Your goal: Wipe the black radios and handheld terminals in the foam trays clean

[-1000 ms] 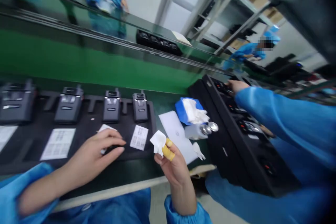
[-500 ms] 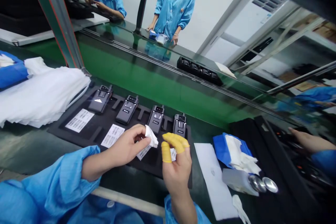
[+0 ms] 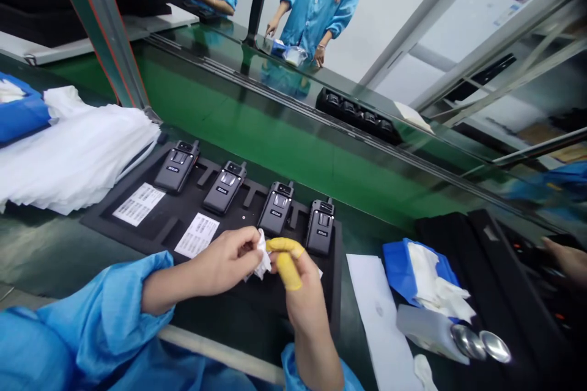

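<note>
My left hand pinches a crumpled white wipe between thumb and fingers. Yellow finger cots cover the thumb and fingertips of my right hand, whose curled fingers close on the wipe's right edge. Both hands are over the near side of a black foam tray. Behind them, handheld radios lie in the tray: one at the left, another beside it, a third and one at the right. White barcode label sheets lie in front of them, some partly hidden by my hands.
White bags or sheets are piled at the left. To the right are a white foam sheet, a blue wipe pack, a clear bottle with a metal top and black foam. Two people in blue stand or sit across the bench.
My right hand has moved left, its fingers now at the wipe. The view has shifted slightly, and the right-hand radio is less covered.
</note>
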Demonstrator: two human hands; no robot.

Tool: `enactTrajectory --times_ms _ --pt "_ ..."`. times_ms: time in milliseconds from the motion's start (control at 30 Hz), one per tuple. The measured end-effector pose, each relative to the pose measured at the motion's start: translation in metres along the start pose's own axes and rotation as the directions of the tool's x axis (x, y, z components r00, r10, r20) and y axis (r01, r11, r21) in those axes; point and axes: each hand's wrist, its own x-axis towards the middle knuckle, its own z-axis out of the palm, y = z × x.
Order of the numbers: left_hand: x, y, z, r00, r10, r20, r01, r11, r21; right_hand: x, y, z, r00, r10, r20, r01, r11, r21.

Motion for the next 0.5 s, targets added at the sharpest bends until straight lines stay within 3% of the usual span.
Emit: enactTrajectory --times_ms 133,300,400,500 --pt "-0.002 0.001 0.006 0.997 0.04 0.06 -0.041 0.999 0.02 -0.002 0.001 0.003 1.0 0.007 -0.019 -0.008 0.999 -0.052" --pt "0.001 -0.002 0.0 0.995 -0.071 0.064 0.083 0.974 -0.21 0.005 0.003 -0.001 0.986 0.151 -0.069 -0.131 0.965 0.226" --pt "0.003 -0.001 -0.004 0.98 -0.195 0.044 0.194 0.875 -0.444 0.007 0.0 -0.002 0.966 0.249 -0.073 -0.202 0.898 0.39" --pt "0.004 0.002 -0.004 0.961 -0.27 0.067 0.255 0.76 -0.599 0.006 -0.004 -0.001 0.961 0.272 -0.043 -0.229 0.876 0.425"
